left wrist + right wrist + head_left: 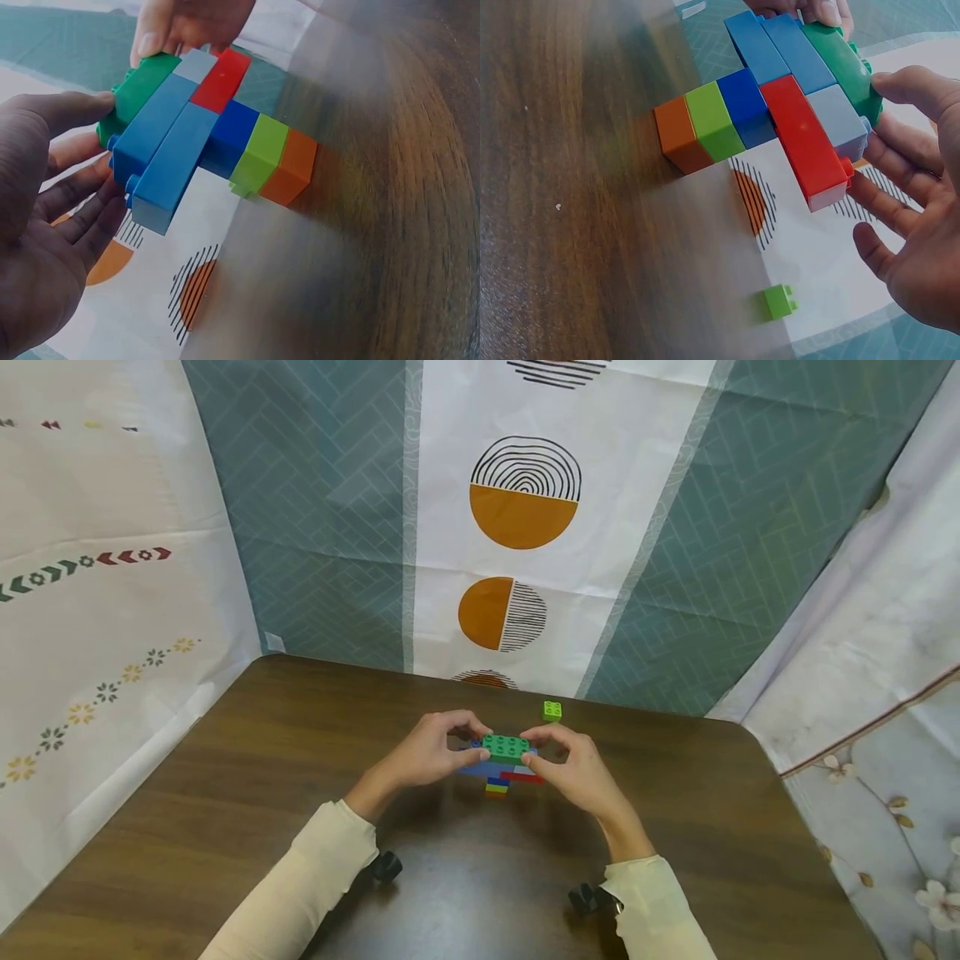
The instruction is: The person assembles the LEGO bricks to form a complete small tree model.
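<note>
A brick build (501, 766) stands on the brown table (465, 877), held from both sides. Its stem is an orange brick (291, 170), a lime brick (259, 157) and a dark blue brick (234, 131). Above these sit two long blue bricks (161, 154), a red brick (804, 139), a grey brick (838, 120) and a dark green brick (505, 746) on top. My left hand (467, 745) pinches the left end, thumb on the green brick and fingers by the blue ones. My right hand (542, 753) pinches the right end, thumb on the green brick (844, 64).
A small loose lime brick (552, 711) lies on the table just behind the right hand, also visible as the lime brick (779, 301) in the right wrist view. Patterned cloth walls (525, 527) close in the table at the back and sides.
</note>
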Demonstrator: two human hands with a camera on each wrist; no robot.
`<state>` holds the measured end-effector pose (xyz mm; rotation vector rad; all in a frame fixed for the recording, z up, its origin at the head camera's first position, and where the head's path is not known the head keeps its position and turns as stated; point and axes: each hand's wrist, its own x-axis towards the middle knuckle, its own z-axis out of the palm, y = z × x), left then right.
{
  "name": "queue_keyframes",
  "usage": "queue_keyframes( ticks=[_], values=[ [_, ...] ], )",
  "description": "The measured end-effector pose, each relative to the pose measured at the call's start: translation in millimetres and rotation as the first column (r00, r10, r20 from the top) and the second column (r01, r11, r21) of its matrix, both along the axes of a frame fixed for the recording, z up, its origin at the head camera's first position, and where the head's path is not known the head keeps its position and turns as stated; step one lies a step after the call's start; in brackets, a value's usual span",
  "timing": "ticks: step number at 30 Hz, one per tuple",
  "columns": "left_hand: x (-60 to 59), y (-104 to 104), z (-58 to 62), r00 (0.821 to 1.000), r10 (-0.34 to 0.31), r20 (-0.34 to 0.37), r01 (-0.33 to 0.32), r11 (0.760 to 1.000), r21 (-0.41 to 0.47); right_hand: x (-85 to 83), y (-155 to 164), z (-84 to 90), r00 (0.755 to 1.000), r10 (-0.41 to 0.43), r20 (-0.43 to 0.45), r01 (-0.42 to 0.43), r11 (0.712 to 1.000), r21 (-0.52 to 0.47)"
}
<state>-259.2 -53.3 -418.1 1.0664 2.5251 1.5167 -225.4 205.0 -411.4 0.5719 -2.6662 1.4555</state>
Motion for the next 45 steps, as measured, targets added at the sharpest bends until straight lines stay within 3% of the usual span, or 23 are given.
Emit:
queue_keyframes(
  ticks=[6, 14, 20, 30, 39, 45],
  values=[
    [1.7, -2.3, 1.5, 1.0, 0.011, 0.002, -0.011, 1.0, -0.004, -1.7, 0.5, -0.1, 0.999, 0.021, 0.046, -0.021, 1.0, -0.001],
    [-0.4, -1.0, 2.0, 1.0, -0.003, -0.011, 0.003, 1.0, -0.016, -3.5, 6.4, 6.5, 0.999, 0.041, 0.012, -0.041, 0.999, 0.017],
    [-1.5, -0.4, 2.1, 1.0, -0.009, -0.03, 0.007, 0.999, -0.037, -11.0, 16.8, 9.7, 1.0, 0.002, -0.014, -0.002, 1.0, 0.012],
    [-0.5, -5.6, 5.8, 0.999, -0.04, -0.023, 0.038, 0.998, -0.056, -41.4, 35.4, 17.7, 0.996, -0.064, -0.067, 0.067, 0.997, 0.038],
    [3.0, -9.3, 13.1, 0.997, -0.068, 0.041, 0.072, 0.99, -0.118, -59.3, 40.0, 33.6, 0.994, -0.108, -0.019, 0.108, 0.994, 0.024],
    [4.9, -11.0, 15.9, 0.995, -0.074, 0.065, 0.082, 0.987, -0.137, -92.8, 57.2, 8.0, 0.994, -0.111, 0.002, 0.11, 0.993, 0.045]
  ],
)
